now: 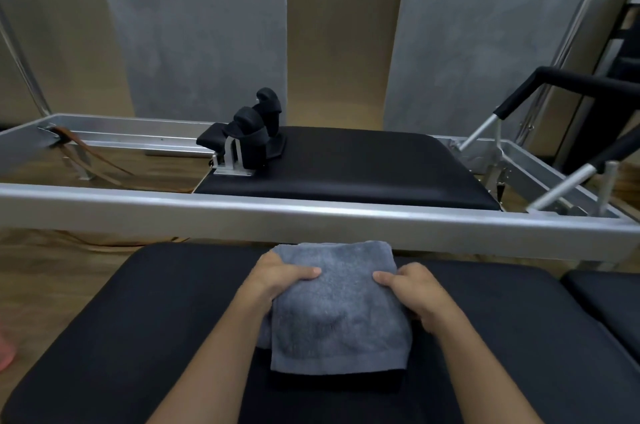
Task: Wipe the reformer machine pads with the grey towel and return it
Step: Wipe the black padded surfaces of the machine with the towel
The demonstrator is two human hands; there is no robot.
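Grey and tan wall panels are standing at the back, at twelve o'clock, and a wooden floor is showing under the metal frame. At six o'clock a big black pad (138, 337) is lying close to the person, and it is being used like a worktop. The grey towel (337, 312) is being held on this pad, right in the middle, folded into a thick square.

The left hand (280, 276) is being pressed on the towel's nine o'clock edge, and the right hand (412, 288) on its three o'clock edge. The fingers (384, 280) of both hands are being kept close together and curled over the cloth, with the thumbs on top and the other fingers tucked at the sides. It is probably being held this way so the folds are kept flat and neat.

Past the silver rail (311, 215), toward twelve o'clock, the long carriage pad (363, 164) is lying well apart from the towel. Two black shoulder rests (254, 125) are standing up at its eleven o'clock end. The foot bar (571, 77) is being seen at two o'clock.

Whether wiping is just starting or being finished cannot be told.
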